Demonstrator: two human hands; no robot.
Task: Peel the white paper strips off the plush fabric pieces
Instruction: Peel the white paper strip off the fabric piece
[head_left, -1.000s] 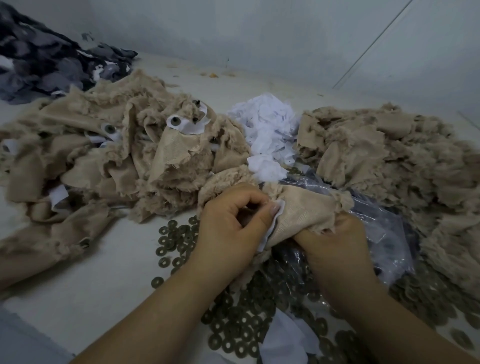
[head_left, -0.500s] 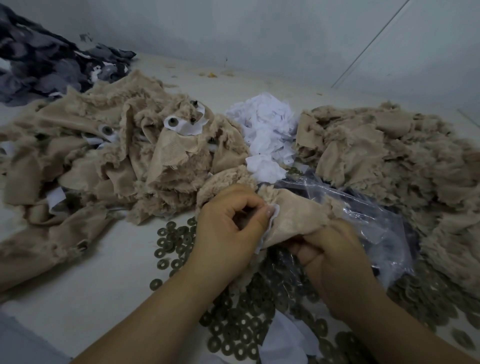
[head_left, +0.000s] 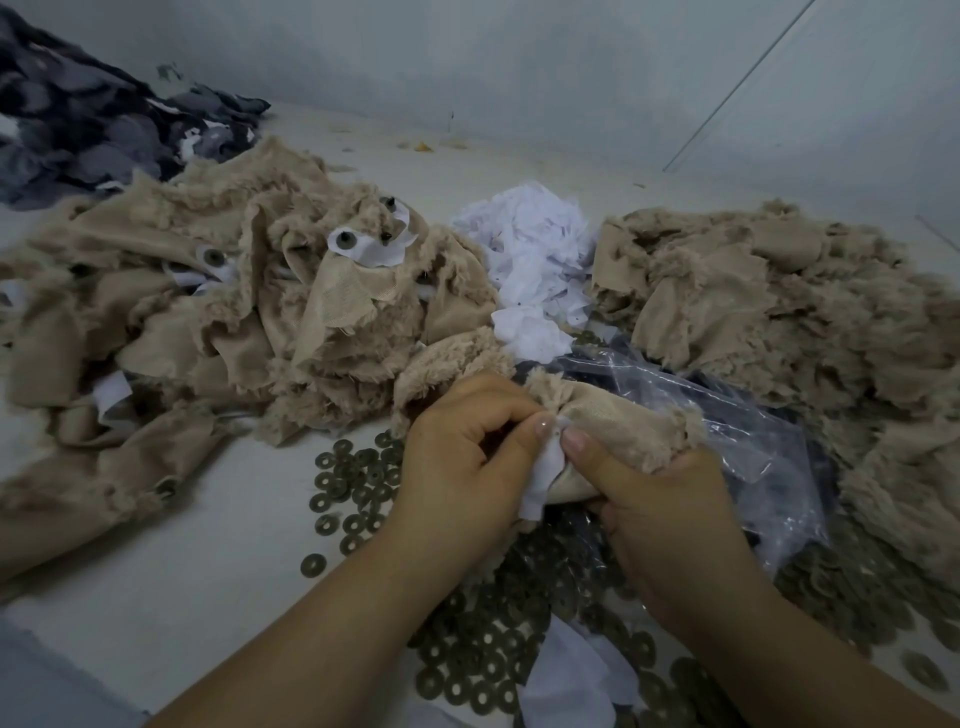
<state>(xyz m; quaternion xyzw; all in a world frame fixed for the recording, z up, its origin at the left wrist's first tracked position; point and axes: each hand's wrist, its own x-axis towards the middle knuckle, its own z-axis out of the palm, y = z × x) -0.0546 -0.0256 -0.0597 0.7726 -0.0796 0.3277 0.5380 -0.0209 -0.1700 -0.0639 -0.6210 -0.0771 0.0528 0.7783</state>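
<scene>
Right now both hands meet at the middle of the bench (head_left: 171, 561), pinched together on one beige plush fabric piece (head_left: 618, 431); the left hand (head_left: 462, 467) nips the white paper strip (head_left: 543, 480) between thumb and curled forefinger, while the right hand (head_left: 660, 509) clamps the cloth itself, thumb pressed just beside the left thumb; the strip hangs down from the pinch toward the person, its long axis running roughly near-to-far, and the fabric spreads away to the right, so a peel would likely pull the paper left and downward against the right hand's hold; the left hand is the nearer one to the strip's free end. One piece is in hand; beyond that, one large heap of beige plush pieces still bearing white strips (head_left: 208, 322) lies to the left, one heap of beige plush pieces without visible paper (head_left: 805, 322) to the right, one mound of crumpled white paper scraps (head_left: 535, 254) between them; a clear plastic bag (head_left: 753, 441) and many round grey washers (head_left: 358, 478), too many to count, lie under and around the hands.
</scene>
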